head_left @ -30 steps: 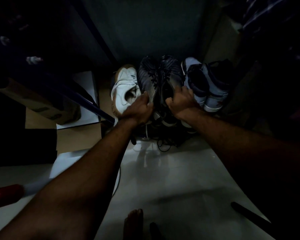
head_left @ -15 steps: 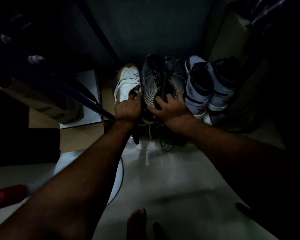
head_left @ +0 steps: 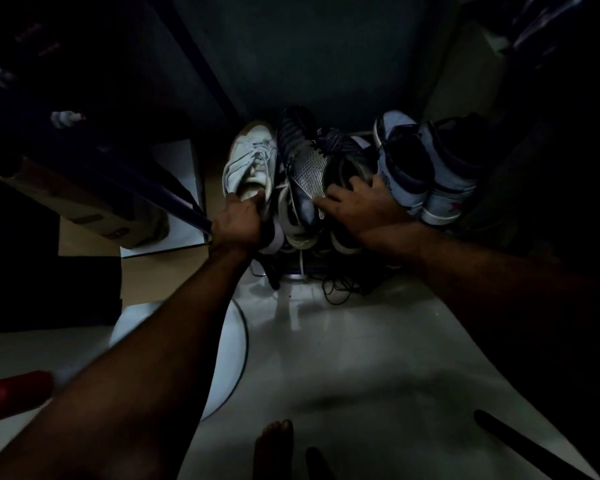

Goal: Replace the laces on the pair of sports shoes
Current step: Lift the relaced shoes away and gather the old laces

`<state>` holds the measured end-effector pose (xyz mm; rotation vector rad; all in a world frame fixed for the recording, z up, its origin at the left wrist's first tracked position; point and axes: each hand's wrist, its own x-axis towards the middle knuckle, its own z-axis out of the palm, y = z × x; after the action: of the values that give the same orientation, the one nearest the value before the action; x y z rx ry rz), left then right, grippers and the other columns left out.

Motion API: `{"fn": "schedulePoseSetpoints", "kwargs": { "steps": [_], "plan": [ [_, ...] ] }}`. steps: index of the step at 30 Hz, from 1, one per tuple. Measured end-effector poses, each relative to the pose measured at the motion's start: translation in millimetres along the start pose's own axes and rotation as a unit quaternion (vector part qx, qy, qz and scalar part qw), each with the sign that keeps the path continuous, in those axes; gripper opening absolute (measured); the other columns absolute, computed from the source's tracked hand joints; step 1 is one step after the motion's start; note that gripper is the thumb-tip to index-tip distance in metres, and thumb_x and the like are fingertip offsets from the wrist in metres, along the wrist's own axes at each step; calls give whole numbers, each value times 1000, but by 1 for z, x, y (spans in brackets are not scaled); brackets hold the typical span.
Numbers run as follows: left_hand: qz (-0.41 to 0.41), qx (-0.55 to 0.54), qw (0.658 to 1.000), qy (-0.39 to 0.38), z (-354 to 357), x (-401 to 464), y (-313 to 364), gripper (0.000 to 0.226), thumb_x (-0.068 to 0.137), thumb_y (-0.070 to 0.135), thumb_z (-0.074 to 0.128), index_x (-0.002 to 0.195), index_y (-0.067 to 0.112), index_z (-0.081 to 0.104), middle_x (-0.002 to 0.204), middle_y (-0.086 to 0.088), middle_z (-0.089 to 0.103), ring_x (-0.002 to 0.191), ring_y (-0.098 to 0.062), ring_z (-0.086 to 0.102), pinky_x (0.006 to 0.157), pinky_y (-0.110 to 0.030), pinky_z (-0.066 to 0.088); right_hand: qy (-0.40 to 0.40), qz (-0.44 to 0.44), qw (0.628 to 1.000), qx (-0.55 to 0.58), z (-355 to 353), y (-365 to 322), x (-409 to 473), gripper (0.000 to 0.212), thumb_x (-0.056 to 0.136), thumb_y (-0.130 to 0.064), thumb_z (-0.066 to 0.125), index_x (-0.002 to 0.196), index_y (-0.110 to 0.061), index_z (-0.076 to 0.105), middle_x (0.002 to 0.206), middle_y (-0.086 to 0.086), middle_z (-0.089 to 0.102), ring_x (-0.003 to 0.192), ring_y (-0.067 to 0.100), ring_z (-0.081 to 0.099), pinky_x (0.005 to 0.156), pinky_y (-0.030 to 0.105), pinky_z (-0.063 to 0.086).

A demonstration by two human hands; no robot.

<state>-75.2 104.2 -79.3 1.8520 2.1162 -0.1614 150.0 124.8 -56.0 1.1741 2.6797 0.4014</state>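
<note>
Shoes stand toe-up in row at wall. Left hand [head_left: 238, 221] grips heel opening of white shoe [head_left: 248, 161], fingers curled inside. Right hand [head_left: 359, 206] rests spread on dark shoes [head_left: 307, 168] just beside. Long axes point away; left hand nearer.

Shoes, hands and floor items, counted

One white shoe [head_left: 250, 164], two dark patterned shoes [head_left: 309, 168], two pale blue high-tops [head_left: 426, 168]: five shoes clearly seen, more pale soles beneath uncounted. Two hands [head_left: 238, 223], one bare foot [head_left: 274, 445], one red cylinder [head_left: 14, 394], one cardboard box [head_left: 84, 199].
</note>
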Motion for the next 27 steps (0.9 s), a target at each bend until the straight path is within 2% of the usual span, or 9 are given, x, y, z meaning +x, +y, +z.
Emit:
{"fn": "schedulePoseSetpoints", "kwargs": {
  "steps": [3,5,8,11,13,15,17,20,27],
  "plan": [
    [-7,-36,999,-28,-3,3,-1,53,101,28,51,152,23,40,143,-24,41,125,-47,52,103,-51,42,-17,14,1000,8,-5,-10,13,35,84,-24,41,88,-23,76,84,-3,69,67,28,63,68,44,51],
    [-7,-48,998,-24,-4,2,2,56,98,36,45,152,21,38,140,-25,44,123,-48,54,101,-51,44,-55,28,998,9,-19,-26,22,30,84,-25,48,80,-23,78,84,-5,70,74,28,64,82,51,47],
    [31,-10,999,-8,1,-2,5,59,101,39,29,153,14,36,135,-26,48,112,-46,60,92,-50,48,-158,16,984,75,-26,-38,34,37,100,-29,40,117,-21,71,120,3,66,113,35,57,103,62,32],
    [30,-9,999,7,5,2,4,50,105,28,37,153,13,36,136,-25,49,109,-44,62,90,-50,51,-136,37,985,101,-19,-32,31,63,87,-38,17,119,-24,70,112,7,71,98,33,64,93,63,41],
    [19,-37,999,9,7,2,6,52,107,25,42,157,20,31,140,-24,47,113,-45,60,93,-51,50,-146,76,981,107,-18,-31,26,57,85,-41,27,120,-25,69,108,6,72,90,31,66,87,59,46],
    [16,-50,999,5,7,0,8,57,108,32,41,161,33,22,147,-22,41,114,-43,60,91,-49,48,-147,74,975,151,-19,-29,28,50,92,-40,48,140,-25,52,134,10,58,115,33,57,101,60,37],
    [29,-41,999,-7,7,-1,13,60,107,38,43,161,39,16,154,-21,31,109,-42,63,86,-45,49,-170,82,960,205,-23,-28,27,67,91,-38,63,150,-25,36,153,10,35,135,35,37,114,61,23],
    [37,-26,999,22,6,-5,25,56,106,37,42,159,34,23,161,-18,22,106,-42,63,82,-43,49,-137,99,955,243,-32,-25,13,74,85,-44,68,150,-25,37,156,8,30,140,34,29,118,57,16],
    [55,-111,985,121,-16,-40,57,54,91,26,56,145,28,45,141,-11,45,107,-35,61,81,-52,56,-66,153,915,366,-61,-19,-48,74,85,-32,70,150,-22,38,153,7,31,142,30,27,116,46,30]
  ]
}}
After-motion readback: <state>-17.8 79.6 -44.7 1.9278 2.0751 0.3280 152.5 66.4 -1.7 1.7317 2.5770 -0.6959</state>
